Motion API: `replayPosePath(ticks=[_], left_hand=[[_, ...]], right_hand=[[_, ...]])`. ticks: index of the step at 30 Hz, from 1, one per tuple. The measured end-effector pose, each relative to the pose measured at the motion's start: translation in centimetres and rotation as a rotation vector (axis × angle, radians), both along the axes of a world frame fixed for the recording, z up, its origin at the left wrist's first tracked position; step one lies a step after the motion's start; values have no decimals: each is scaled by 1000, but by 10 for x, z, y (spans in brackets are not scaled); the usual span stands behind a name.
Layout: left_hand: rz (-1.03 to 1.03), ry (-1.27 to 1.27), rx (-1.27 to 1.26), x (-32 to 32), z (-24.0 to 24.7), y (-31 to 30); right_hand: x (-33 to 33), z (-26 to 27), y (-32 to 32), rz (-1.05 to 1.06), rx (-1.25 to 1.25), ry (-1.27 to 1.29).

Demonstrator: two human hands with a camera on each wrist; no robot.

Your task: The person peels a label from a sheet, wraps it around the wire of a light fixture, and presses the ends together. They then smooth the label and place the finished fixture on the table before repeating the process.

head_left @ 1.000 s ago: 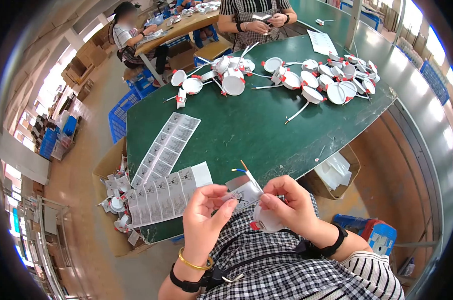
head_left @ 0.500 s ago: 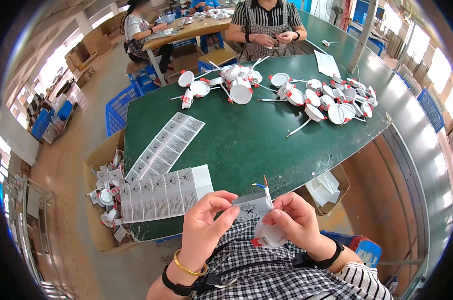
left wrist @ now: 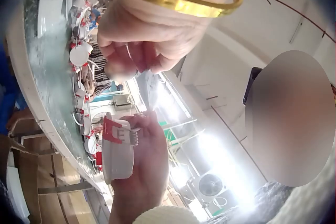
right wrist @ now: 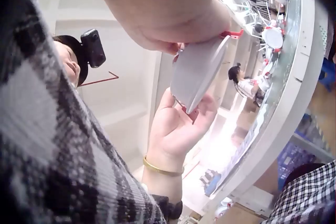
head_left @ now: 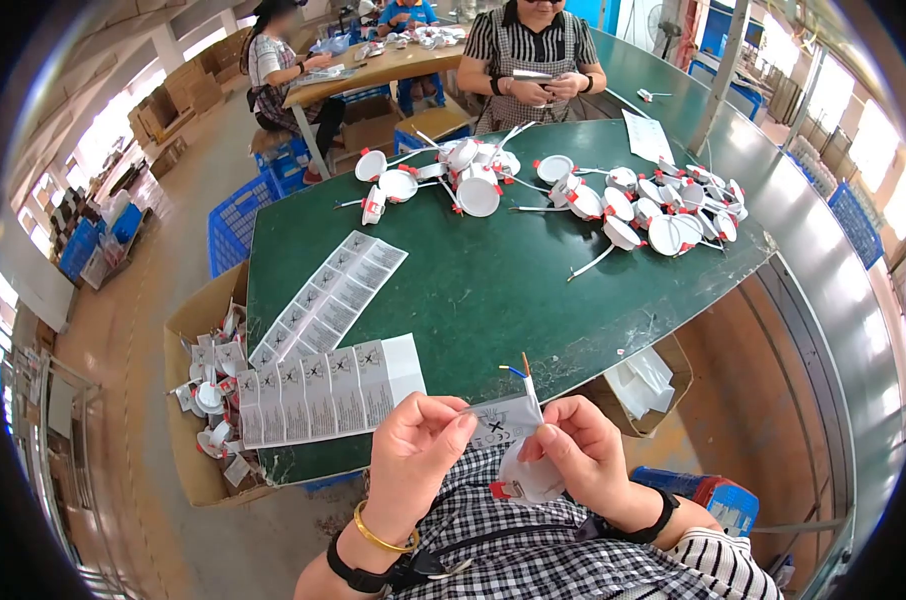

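In the head view, a printed silvery label (head_left: pixel 495 422) stretches between both hands in front of the checked apron. My left hand (head_left: pixel 411 462) pinches its left end between thumb and forefinger. At the other end, my right hand (head_left: pixel 591 458) pinches the label against a white cable (head_left: pixel 531 386), whose bared blue and brown wires point up. A round white downlight (head_left: pixel 535 480) with red clips hangs below the right fingers. The left wrist view shows the downlight's spring clip (left wrist: pixel 133 136) near the right palm. In the right wrist view its white face partly hides the left fingers.
Label sheets (head_left: pixel 318 395) lie on the green table (head_left: pixel 453 300), at its left. Several downlights (head_left: pixel 663 205) are heaped at the far side. A carton (head_left: pixel 198 465) of labelled lamps stands by the left edge; another carton (head_left: pixel 663 385) sits at the right. A person works opposite.
The label has gone from slanted to nearly level, and the cable now points more upright. Both hands keep their pinch. The head view has shifted slightly.
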State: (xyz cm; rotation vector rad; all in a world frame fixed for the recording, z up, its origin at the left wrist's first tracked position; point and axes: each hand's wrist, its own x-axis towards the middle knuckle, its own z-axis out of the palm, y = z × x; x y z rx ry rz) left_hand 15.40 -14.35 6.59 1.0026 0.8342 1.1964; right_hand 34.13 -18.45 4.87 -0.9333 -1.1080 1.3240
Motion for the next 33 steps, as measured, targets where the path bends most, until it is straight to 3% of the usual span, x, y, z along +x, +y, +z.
replayPosePath(ticks=[33], left_hand=[[-29,-147,-126,23,-22,17]], right_hand=[[-4,-8,6,-153,-86,160]])
